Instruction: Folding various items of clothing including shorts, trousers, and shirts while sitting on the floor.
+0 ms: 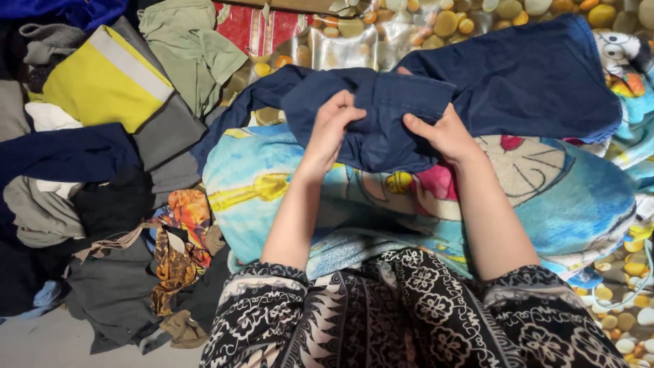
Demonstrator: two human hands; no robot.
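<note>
Both bare forearms reach forward from patterned black-and-white sleeves, left hand (332, 127) curled with fingers bent inward and pinching closed, wrist slightly flexed, right hand (439, 131) just beside it, palm down, thumb pointing toward the left, fingers tucked under and gripping.

Packages: none to see
Labels: none to see
Signs: none
Screens: none, only clothes and blankets
</note>
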